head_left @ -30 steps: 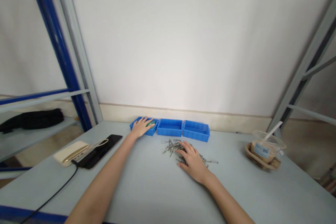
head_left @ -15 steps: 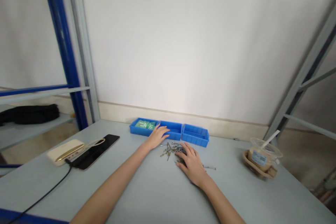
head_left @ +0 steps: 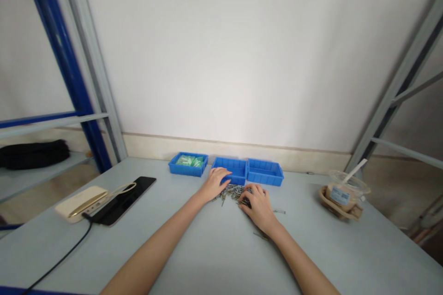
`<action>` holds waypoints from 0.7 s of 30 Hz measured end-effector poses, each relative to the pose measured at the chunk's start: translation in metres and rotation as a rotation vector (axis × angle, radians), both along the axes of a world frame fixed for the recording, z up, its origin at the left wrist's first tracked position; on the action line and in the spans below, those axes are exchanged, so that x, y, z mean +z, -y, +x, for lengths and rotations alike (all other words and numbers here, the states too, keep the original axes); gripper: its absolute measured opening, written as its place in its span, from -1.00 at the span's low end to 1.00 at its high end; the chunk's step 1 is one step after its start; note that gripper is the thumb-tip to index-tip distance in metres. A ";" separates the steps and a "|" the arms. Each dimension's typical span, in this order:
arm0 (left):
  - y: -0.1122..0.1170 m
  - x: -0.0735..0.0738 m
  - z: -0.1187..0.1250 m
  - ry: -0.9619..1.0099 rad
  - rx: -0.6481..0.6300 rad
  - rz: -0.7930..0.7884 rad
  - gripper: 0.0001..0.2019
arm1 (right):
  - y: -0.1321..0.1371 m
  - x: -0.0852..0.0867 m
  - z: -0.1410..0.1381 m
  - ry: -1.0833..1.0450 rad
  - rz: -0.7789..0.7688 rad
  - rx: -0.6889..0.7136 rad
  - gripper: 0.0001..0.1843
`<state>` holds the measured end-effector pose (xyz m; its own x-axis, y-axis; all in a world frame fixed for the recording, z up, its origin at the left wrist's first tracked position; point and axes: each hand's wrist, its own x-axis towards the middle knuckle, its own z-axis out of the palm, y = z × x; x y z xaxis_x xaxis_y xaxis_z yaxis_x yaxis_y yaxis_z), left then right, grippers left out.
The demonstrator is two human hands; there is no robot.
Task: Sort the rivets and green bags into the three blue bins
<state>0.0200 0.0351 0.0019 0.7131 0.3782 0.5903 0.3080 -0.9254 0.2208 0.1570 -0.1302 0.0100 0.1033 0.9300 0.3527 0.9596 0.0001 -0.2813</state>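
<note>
A loose pile of metal screws (head_left: 231, 191) lies on the table in front of the bins. My left hand (head_left: 215, 184) rests at the front left corner of the middle blue bin (head_left: 238, 176), its fingers loosely bent and the thumb apart. Over the right side of the pile, my right hand (head_left: 258, 203) arches with fingers apart, partly hiding the screws beneath. A left blue bin (head_left: 185, 170) holds green-and-white packets (head_left: 190, 161). The right blue bin (head_left: 266, 178) stands against the middle one. A few stray screws (head_left: 262, 236) lie by my right wrist.
To the left lie a black tablet-like device (head_left: 117, 207), a cream box (head_left: 81, 203) and a black cable (head_left: 65, 253). A drink cup (head_left: 341, 193) with a straw sits in a cardboard holder (head_left: 356, 212) on the right. A wall (head_left: 221, 78) closes off the back.
A gap has opened between the left bin and the middle bin. My right hand has curled more over the screws, and stray screws now show near its wrist. The view has shifted slightly.
</note>
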 end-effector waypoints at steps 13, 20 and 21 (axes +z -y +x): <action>0.012 0.020 -0.039 0.170 0.206 0.125 -0.78 | 0.000 0.009 0.006 -0.112 0.049 0.046 -0.92; 0.049 0.028 -0.019 0.073 -0.028 -0.035 -0.84 | -0.006 0.005 0.008 -0.729 0.251 0.100 -0.82; 0.056 0.026 -0.014 0.028 -0.085 -0.084 -0.83 | -0.007 0.004 0.008 -0.850 0.256 0.096 -0.78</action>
<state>0.0058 -0.0208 0.0283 0.7282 0.3664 0.5792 0.2221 -0.9256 0.3064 0.1652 -0.1232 0.0138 0.3508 0.8512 0.3904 0.4190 0.2302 -0.8783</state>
